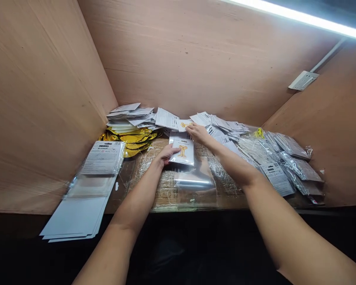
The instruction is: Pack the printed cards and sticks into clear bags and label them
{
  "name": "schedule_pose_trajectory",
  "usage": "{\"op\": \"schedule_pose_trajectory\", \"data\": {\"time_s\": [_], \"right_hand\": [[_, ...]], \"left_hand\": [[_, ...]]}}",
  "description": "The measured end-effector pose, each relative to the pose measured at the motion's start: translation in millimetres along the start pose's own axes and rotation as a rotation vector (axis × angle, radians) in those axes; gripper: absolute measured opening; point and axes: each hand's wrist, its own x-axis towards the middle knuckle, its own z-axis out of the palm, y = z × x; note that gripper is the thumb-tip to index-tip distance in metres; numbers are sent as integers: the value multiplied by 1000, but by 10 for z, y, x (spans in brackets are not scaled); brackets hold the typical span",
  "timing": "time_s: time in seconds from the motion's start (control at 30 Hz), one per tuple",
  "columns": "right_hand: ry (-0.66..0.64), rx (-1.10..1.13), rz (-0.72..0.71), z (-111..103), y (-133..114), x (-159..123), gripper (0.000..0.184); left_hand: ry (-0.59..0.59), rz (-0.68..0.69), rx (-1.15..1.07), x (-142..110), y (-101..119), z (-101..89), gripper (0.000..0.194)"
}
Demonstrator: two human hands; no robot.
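My left hand (167, 153) pinches the left edge of a small white card packet (183, 151) with a gold letter on it, held over the wooden bench. My right hand (198, 132) reaches further back, its fingers closed on another white card with a gold letter (183, 124) at the foot of the rear pile. A clear plastic sleeve (193, 178) lies flat on the bench just in front of the held packet.
White printed cards (130, 115) are heaped along the back, over gold foil pieces (135, 138). Bagged packets (287, 162) cover the right side. White sheets and sleeves (89, 190) overhang the left front edge. Plywood walls enclose the bench; a socket (303, 80) sits on the right wall.
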Motion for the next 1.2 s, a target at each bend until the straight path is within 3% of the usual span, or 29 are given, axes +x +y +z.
{"op": "schedule_pose_trajectory", "data": {"time_s": [0.1,0.2,0.27,0.33,0.37,0.43,0.53,0.6,0.67,0.73,0.8,0.87,0.93,1.0,1.1,1.2], "right_hand": [[182,-10,7,149,-5,-693,41],[281,63,-183,326,-108,-1296,39],[284,157,-400,403,-161,-1416,39],[306,225,-478,405,-124,-1282,42],[326,228,-418,371,-67,-1138,45],[349,169,-134,244,92,-764,55],[195,36,309,-4,318,-212,69],[31,3,417,-138,405,7,55],[-32,13,424,-232,434,49,35],[138,85,443,-304,404,-90,32],[460,276,526,-365,289,-387,29],[745,618,668,-406,52,-793,18],[842,1066,840,-407,-311,-1227,24],[786,1417,960,-369,-734,-1599,36],[624,1544,1031,-340,-1189,-1921,45],[194,1519,870,-450,-1138,-1978,51]], "left_hand": [[-1,-8,-46,43,-24,8,35],[-64,-13,-96,73,-55,8,42],[-86,-15,-65,68,-67,4,41],[-70,-3,6,49,-65,1,44],[-55,3,41,36,-59,1,47],[-29,-3,97,13,-37,3,46],[-73,-46,175,-17,3,1,42],[-152,-69,222,-38,25,-7,44],[-202,-78,247,-61,40,-19,46],[-210,-72,238,-82,40,-20,45],[-198,-49,197,-99,16,18,46],[-189,-14,130,-113,-47,124,51],[-162,65,31,-126,-156,301,59],[-85,189,-88,-148,-297,512,65],[20,327,-181,-199,-483,756,67],[34,282,-141,-235,-523,796,63]]}}
